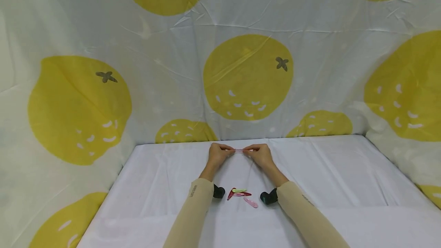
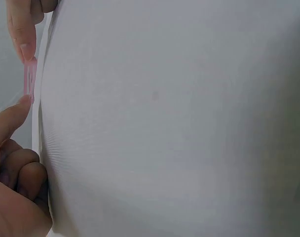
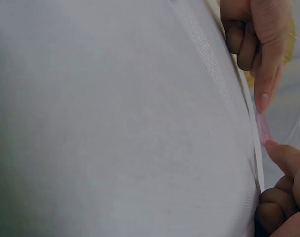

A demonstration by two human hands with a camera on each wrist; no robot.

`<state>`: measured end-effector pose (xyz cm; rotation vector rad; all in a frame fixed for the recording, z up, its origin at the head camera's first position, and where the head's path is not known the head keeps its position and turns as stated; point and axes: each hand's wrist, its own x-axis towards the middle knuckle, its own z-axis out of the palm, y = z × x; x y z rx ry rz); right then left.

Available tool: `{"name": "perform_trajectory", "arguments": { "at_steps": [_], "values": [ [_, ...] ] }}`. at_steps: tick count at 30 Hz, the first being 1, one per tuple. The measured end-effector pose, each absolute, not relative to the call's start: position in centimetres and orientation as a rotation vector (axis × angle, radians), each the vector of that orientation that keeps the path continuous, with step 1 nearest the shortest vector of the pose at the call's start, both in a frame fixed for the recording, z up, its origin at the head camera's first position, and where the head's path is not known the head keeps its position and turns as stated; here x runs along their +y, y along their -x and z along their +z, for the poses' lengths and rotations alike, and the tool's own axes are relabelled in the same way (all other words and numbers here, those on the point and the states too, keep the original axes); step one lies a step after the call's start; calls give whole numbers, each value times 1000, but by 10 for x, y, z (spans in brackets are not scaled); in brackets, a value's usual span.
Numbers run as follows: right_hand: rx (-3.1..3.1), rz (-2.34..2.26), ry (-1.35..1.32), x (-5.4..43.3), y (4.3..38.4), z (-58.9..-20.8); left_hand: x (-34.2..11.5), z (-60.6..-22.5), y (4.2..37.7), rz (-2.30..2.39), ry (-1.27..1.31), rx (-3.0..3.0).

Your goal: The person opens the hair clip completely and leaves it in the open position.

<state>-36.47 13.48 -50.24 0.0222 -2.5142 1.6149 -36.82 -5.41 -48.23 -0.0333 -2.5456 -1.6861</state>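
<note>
A pink hair clip (image 1: 239, 150) is held between both hands near the table's far edge. My left hand (image 1: 218, 154) pinches one end of it between thumb and forefinger, and my right hand (image 1: 260, 154) pinches the other end the same way. In the left wrist view the pink hair clip (image 2: 29, 79) shows a slim, gapped frame between the two sets of fingertips. The right wrist view has the hair clip (image 3: 263, 128) at the right edge, with the other fingers of both hands curled in.
On the white table (image 1: 138, 198), between the forearms, lie a red hair clip (image 1: 231, 193), a yellow-green hair clip (image 1: 239, 190) and a pink hair clip (image 1: 250, 202), some overlapping. Behind the table hangs a lemon-print cloth (image 1: 172, 87).
</note>
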Motion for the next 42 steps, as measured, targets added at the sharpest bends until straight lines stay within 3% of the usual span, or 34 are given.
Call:
{"name": "perform_trajectory", "arguments": {
  "at_steps": [42],
  "values": [
    [-2523, 1603, -124, 136, 360, -504, -57, -486, 365, -1568, 97, -2634]
  ]
}}
